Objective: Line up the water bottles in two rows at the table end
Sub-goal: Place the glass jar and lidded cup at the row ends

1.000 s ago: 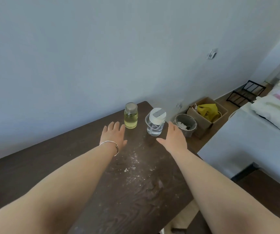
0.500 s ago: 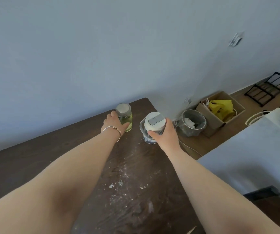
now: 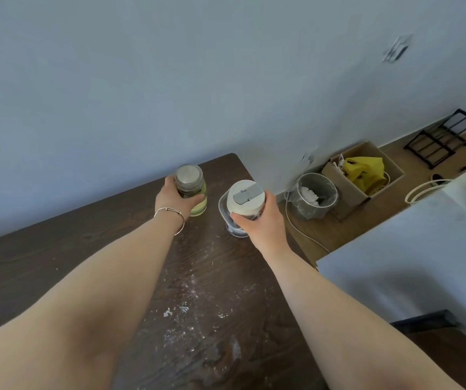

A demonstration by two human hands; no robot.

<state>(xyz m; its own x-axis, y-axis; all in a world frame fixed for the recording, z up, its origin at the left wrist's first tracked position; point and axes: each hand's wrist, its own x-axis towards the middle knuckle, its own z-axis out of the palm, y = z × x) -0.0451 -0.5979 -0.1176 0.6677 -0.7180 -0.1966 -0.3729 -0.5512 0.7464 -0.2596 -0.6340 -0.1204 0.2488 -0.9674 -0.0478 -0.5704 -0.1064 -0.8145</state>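
Two bottles stand near the far end of the dark wooden table (image 3: 91, 249). The yellow-tinted glass bottle (image 3: 195, 192) has a silver lid, and my left hand (image 3: 174, 199), with a thin bracelet at the wrist, is wrapped around its side. To its right is a clear bottle with a white flip lid (image 3: 244, 197) and a clear handle loop. My right hand (image 3: 262, 220) grips this bottle from the near right side, just under the lid. Both bottles are upright; I cannot tell whether their bases touch the table.
The table's right edge runs close beside the clear bottle. On the floor beyond it are a small bin (image 3: 315, 197), a cardboard box with a yellow bag (image 3: 362, 171), a white cable and a black rack (image 3: 445, 137). A pale grey surface (image 3: 412, 263) lies at right.
My open hands have closed on the bottles: the left around the yellow one, the right around the white-lidded one. The view has shifted closer and to the left.
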